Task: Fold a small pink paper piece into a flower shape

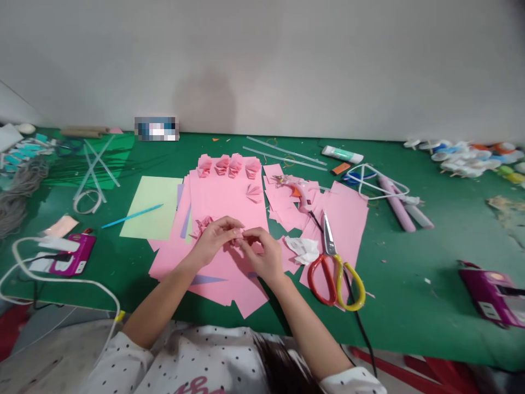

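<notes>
Grey cord, bundled in loops (20,200), lies at the table's left edge and is cut off by the picture's border. Beside it, a flat magenta power block (87,246) carries a white plug (59,243) and a black lead, which cover part of its face. At the far edge of the green table (410,284), a small blue-and-white object (156,129) is pixelated, so its kind cannot be told. A slim blue stick (132,216) crosses a pale green paper sheet (143,191), whose right side slips under pink paper sheets (221,189) near the table's middle.

On those sheets sit 4 pleated pink paper pieces (235,165) in a row and 1 more below; another folded pink cluster (203,225) is partly covered by the left hand (213,239). Its thumb and forefinger, with those of the right hand (266,254), pinch a small pink paper piece (238,233) above the sheets; fingertips hide most of its shape.

Rightward lie a pink glue gun (301,194), long-bladed scissors with red and yellow handles (330,262) and a white-and-green glue tube (342,154), its contents unseen. Near the right edge, a second magenta block (488,295) is blurred.
</notes>
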Demonstrator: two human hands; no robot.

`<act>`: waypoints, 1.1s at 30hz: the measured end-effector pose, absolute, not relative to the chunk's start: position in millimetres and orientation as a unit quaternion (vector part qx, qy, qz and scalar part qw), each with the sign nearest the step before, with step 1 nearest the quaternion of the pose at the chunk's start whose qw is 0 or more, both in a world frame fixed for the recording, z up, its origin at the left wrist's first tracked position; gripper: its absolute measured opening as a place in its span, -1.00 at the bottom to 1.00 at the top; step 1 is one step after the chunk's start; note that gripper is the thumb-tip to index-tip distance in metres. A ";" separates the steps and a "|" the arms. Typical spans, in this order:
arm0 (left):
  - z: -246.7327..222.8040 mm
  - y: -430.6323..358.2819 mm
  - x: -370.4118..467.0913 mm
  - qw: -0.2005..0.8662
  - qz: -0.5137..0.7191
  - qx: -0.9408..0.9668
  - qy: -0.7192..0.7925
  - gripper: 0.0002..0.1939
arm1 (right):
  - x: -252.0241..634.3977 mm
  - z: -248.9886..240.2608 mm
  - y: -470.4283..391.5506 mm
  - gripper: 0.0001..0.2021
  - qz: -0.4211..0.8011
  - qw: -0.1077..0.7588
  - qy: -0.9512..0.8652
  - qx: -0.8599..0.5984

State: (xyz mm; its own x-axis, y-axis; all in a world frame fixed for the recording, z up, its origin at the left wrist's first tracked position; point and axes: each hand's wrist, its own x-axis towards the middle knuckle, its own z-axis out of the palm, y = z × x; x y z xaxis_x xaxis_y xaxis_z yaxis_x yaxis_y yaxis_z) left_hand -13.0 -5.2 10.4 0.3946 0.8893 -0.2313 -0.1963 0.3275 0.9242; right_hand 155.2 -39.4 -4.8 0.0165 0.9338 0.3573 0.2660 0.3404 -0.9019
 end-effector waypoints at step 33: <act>-5.0 16.4 20.7 0.564 0.463 0.462 0.504 -0.55 | 150.4 -3.7 18.0 -0.65 0.691 0.546 -0.215 -0.422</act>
State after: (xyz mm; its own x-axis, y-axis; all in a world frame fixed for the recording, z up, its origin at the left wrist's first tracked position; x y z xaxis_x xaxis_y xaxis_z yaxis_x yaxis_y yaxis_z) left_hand 20.7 16.4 -5.0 0.0634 0.9882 -0.1396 -0.0567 0.1432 0.9881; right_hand 150.4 18.0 -3.7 -0.0475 0.9363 -0.3480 -0.5742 -0.3107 -0.7575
